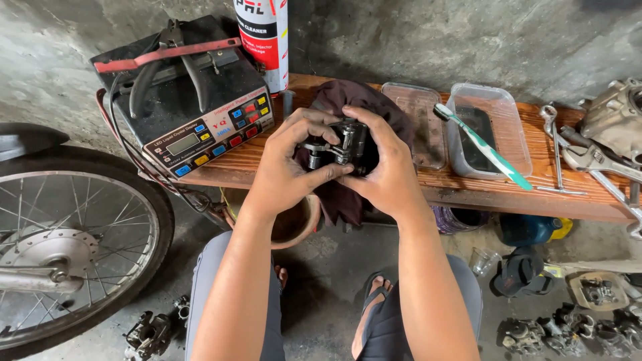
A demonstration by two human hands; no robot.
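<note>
A: Fingers first. What do they grasp?

B: Both sets are clenched on one thing: a small dark metal carburettor-like part (344, 146). The left hand (287, 167) pinches it with thumb below and fingers (314, 120) curled over the top; the right hand (381, 167) cups it from the other side, its fingers (364, 124) arched over the body.

A: Where does the part sit?

B: Held up between the hands, above a crumpled dark maroon cloth (341, 194) that drapes over the front edge of the reddish wooden plank surface (468, 194).

A: How is this handling best done, judging from the grip?

B: One hand should steady the body while the other works the small silver fittings. Keeping it over the cloth seems wise, since a loose piece would land softly rather than on the concrete floor (321, 294).

A: And outward from there?

B: To the left, touching the surface, a black box-shaped battery charger with coloured buttons (194, 113) carries red-handled pliers (167, 57); behind stands a white and red spray can (262, 37). To the right lie two clear plastic trays (491, 113) with a green and white toothbrush (485, 147) across one, then metal wrenches (588, 160). A spoked wheel (67, 247) stands at far left; more grey carburettor bodies (568, 331) rest on the floor.
</note>
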